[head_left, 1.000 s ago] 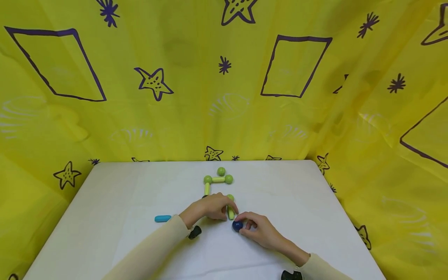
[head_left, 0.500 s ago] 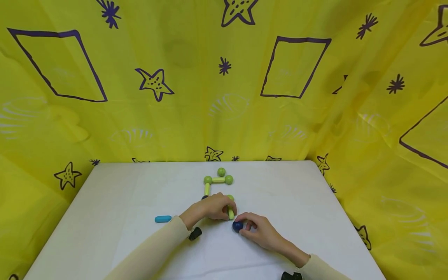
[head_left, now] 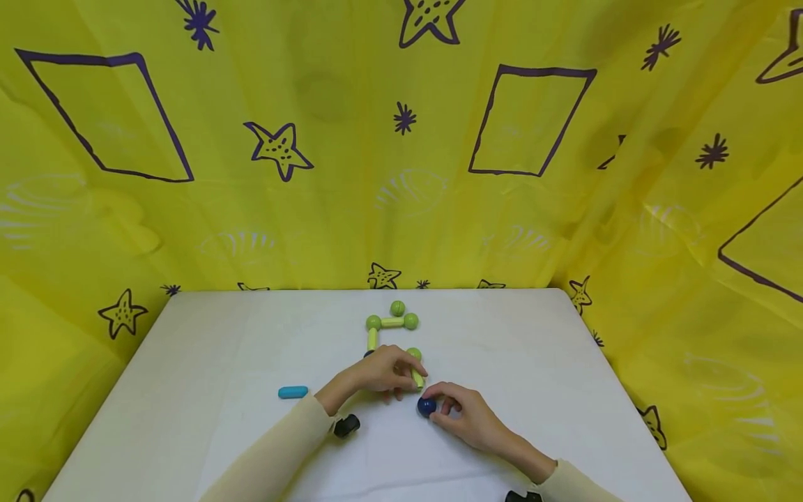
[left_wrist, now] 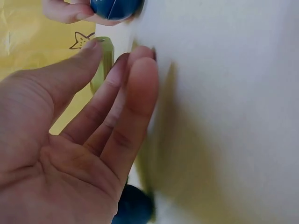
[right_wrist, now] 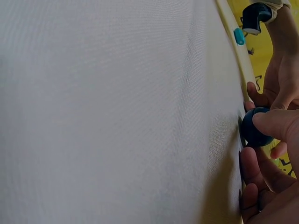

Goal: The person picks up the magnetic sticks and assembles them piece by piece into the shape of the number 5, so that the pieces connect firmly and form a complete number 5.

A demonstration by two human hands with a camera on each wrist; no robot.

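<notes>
In the head view my left hand [head_left: 384, 369] pinches a light green rod [head_left: 417, 379] between thumb and forefinger. The rod points toward me at a slant, with a green ball [head_left: 414, 354] at its far end. My right hand [head_left: 469, 415] grips a dark blue ball [head_left: 426, 407] with thumb and fingers, just short of the rod's near end. The left wrist view shows the rod [left_wrist: 107, 53] by the left thumb and the held blue ball [left_wrist: 117, 6] beyond. A second dark blue ball [left_wrist: 134, 205] sits below the left palm, mostly hidden in the head view.
Behind my left hand, green balls [head_left: 373, 323] and pale green rods [head_left: 392, 322] form a corner shape. One loose green ball [head_left: 398, 307] lies behind it. A light blue rod [head_left: 293, 392] lies at left on the white table [head_left: 238, 335]. Yellow patterned curtains [head_left: 339, 223] surround the table.
The near end of the green rod has swung slightly right and away from me in my left hand, whose lower fingers now show beneath. The right hand with the blue ball has hardly moved.
</notes>
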